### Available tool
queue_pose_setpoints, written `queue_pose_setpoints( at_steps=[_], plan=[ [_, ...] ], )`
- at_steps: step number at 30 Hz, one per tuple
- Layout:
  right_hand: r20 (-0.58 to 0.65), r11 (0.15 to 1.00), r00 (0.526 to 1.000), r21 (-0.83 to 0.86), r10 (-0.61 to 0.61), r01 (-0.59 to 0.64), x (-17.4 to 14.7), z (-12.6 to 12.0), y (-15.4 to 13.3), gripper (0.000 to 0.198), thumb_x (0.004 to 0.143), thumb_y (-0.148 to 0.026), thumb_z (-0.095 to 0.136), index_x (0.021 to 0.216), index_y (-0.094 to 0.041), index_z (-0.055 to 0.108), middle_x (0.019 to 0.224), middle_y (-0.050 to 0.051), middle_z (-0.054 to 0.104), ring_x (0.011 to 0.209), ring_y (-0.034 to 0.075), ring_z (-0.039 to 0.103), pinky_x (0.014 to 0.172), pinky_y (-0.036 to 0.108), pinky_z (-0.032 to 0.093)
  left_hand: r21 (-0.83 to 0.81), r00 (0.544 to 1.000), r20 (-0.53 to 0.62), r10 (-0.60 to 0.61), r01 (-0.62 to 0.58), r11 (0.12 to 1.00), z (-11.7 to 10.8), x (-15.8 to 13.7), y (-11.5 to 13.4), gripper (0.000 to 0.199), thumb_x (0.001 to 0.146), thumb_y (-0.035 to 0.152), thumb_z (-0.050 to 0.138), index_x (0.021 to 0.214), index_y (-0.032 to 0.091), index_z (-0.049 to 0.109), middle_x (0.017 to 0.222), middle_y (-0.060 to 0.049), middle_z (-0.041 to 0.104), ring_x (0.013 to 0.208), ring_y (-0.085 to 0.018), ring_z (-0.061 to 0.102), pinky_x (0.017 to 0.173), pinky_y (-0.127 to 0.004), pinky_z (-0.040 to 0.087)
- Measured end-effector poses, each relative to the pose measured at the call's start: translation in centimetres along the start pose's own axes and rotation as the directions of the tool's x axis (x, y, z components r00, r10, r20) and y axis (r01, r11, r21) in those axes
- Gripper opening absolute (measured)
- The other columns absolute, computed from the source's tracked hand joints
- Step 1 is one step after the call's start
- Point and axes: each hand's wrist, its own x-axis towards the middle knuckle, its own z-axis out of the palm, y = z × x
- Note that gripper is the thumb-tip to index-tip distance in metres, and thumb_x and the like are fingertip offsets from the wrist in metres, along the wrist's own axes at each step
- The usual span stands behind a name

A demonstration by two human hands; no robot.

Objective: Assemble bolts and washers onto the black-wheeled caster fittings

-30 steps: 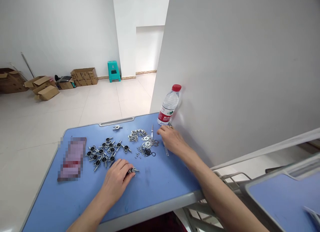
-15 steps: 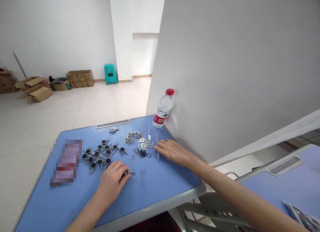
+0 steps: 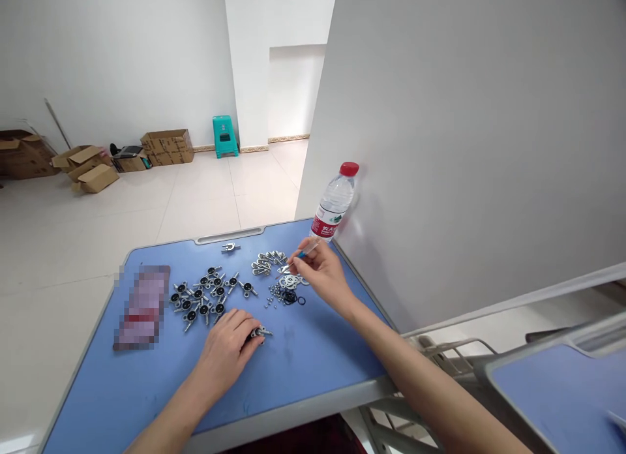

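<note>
My left hand [image 3: 229,343] rests on the blue table, its thumb and fingers closed on a small metal fitting [image 3: 264,332] whose stem points right. Between the fingers of my right hand [image 3: 320,271] is a small screwdriver [image 3: 306,252] with a clear handle and a blue part, its thin shaft slanting down to the left over the metal parts. Below that hand lie flat metal plates [image 3: 291,282], black rubber rings [image 3: 289,297] and tiny metal balls [image 3: 274,292]. Several metal fittings with black round centres [image 3: 204,281] are grouped beyond my left hand.
Lever-like metal pieces [image 3: 267,261] form an arc near the right hand. A lone forked metal part [image 3: 231,247] lies near the far edge. A water bottle [image 3: 335,206] stands by the grey partition [image 3: 440,147]. At left is a blurred purple item [image 3: 141,307].
My right hand has lifted a screwdriver off the table and moved up toward the bottle. My left hand stays on the fitting. The view has shifted slightly.
</note>
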Motion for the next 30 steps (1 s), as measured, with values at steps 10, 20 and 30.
queue_pose_setpoints(
  at_steps=[10,20,30],
  plan=[
    [0.176,0.99,0.976,-0.081,0.128,-0.115,-1.5,0.2,1.7,0.015,0.083,-0.026,0.057,0.089,-0.022,0.044,0.074,-0.003,0.056,0.059,0.011,0.055,0.057,0.026,0.046,-0.025,1.0,-0.012,0.009,-0.009,1.0,0.0,0.2,0.1,0.021,0.1,0.026,0.042,0.095,0.017,0.06,0.086,-0.005,0.062,0.077,-0.019,0.055,0.067,-0.032,0.048],
    [0.27,0.991,0.962,-0.13,0.052,-0.017,-2.1,0.4,1.9,0.01,0.088,-0.021,0.052,0.093,-0.023,0.043,0.079,-0.001,0.055,0.063,0.012,0.055,0.061,0.029,0.048,-0.032,1.0,0.007,0.0,0.0,0.999,-0.1,0.3,0.2,0.023,0.101,0.028,0.041,0.095,0.017,0.06,0.085,-0.005,0.062,0.076,-0.019,0.054,0.067,-0.033,0.047],
    [0.292,0.947,0.957,-0.31,0.009,0.085,-2.5,0.3,1.9,0.009,0.09,-0.02,0.051,0.095,-0.024,0.045,0.082,0.0,0.057,0.064,0.013,0.056,0.057,0.027,0.045,-0.019,1.0,0.008,-0.007,0.007,1.0,-0.2,0.2,0.2,0.024,0.101,0.028,0.041,0.095,0.017,0.061,0.086,-0.005,0.063,0.076,-0.019,0.055,0.067,-0.032,0.047]
  ],
)
